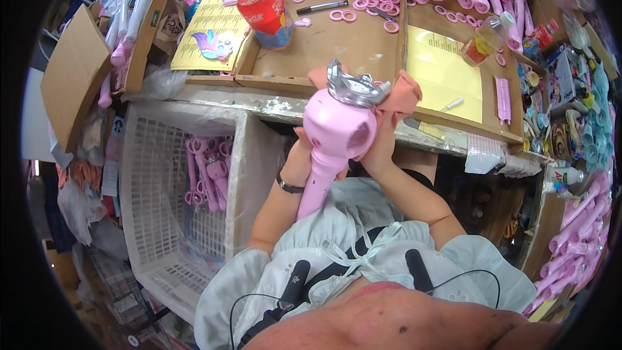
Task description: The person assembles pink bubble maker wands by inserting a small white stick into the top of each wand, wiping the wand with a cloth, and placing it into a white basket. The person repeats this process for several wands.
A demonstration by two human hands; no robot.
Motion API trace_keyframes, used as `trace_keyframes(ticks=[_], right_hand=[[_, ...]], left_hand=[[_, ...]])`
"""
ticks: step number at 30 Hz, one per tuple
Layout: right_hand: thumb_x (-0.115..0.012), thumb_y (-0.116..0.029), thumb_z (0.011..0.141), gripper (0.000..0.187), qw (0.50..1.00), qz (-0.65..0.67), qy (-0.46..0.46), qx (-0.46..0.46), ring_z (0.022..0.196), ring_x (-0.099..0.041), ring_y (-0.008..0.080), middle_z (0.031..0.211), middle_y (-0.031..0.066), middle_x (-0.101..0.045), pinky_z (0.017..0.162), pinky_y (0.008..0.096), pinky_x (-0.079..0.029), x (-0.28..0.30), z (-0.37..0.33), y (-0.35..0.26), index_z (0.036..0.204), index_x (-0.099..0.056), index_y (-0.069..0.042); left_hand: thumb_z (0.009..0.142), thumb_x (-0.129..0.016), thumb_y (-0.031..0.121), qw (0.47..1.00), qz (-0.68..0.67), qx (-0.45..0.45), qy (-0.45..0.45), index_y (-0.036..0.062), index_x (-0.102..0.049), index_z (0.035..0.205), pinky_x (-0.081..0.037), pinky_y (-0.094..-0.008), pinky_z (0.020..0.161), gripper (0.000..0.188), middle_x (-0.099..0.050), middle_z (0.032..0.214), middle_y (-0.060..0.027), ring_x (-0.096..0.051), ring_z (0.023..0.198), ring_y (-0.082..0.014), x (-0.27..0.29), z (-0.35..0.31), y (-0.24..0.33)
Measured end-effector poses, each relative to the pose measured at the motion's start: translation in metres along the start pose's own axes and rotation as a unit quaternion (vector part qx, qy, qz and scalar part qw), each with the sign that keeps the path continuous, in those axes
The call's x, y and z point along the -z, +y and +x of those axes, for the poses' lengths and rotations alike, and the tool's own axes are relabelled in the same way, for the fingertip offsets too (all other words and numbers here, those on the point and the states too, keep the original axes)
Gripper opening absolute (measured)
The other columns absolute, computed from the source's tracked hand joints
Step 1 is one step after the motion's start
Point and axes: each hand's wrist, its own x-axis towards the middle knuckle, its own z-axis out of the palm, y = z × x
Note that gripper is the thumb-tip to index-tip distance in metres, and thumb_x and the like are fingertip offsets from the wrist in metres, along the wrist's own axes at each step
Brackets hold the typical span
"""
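A pink toy wand [334,126] is tilted in front of me, its round hollow head up and its handle pointing down to my lap. A silver plastic crown [356,86] sits on top of the head. My left hand [298,163] is closed around the wand below its head, the fingers partly hidden behind it. At the head's right side, my right hand [381,146] presses an orange cloth [403,96] close to the crown. More orange shows behind the crown's left side. Most of the right fingers are covered by cloth and wand.
Ahead is a cardboard tray [272,65] with pink rings [382,1], a marker [322,7] and a red-labelled bottle [264,10]. Yellow sheets [447,78] lie either side. A white plastic crate [155,207] with pink wands stands left; pink handles [576,233] are piled right.
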Motion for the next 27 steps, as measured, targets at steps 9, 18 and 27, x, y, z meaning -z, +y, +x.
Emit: trace_keyframes(ticks=[9,18,27], right_hand=[[-0.044,-0.02,0.096,0.025,0.97,-0.142,-0.146,0.135,0.092,-0.053,0.014,0.1,0.0056,-0.053,0.076,0.0268,-0.045,0.018,-0.023,0.036,0.114,-0.045,-0.002],[-0.044,-0.022,0.097,0.024,0.971,0.051,0.093,0.212,0.081,-0.052,0.0108,0.101,0.0052,-0.052,0.067,0.0229,-0.044,0.014,0.015,-0.021,0.113,-0.046,-0.003],[-0.063,-0.011,0.08,0.043,0.777,-0.504,0.009,0.378,0.094,-0.052,0.0256,0.106,0.0145,-0.053,0.084,0.0358,-0.04,0.0,0.074,-0.045,0.118,-0.048,0.004]], left_hand=[[0.094,-0.034,0.044,0.872,-0.447,0.024,-0.198,0.0002,-0.04,0.126,-0.039,-0.0321,0.031,0.055,-0.058,0.087,-0.0216,-0.052,0.04,-0.0276,0.019,0.015,-0.018],[0.092,-0.041,0.045,0.705,-0.503,0.169,-0.47,-0.0029,-0.041,0.118,-0.04,-0.0284,0.033,0.054,-0.053,0.066,-0.0165,-0.055,0.043,-0.0236,0.026,0.039,-0.016],[0.09,-0.037,0.054,0.965,-0.251,-0.069,-0.037,-0.005,-0.045,0.108,-0.036,-0.0292,0.031,0.062,-0.057,0.081,-0.0217,-0.047,0.036,-0.0226,0.023,0.01,0.012]])
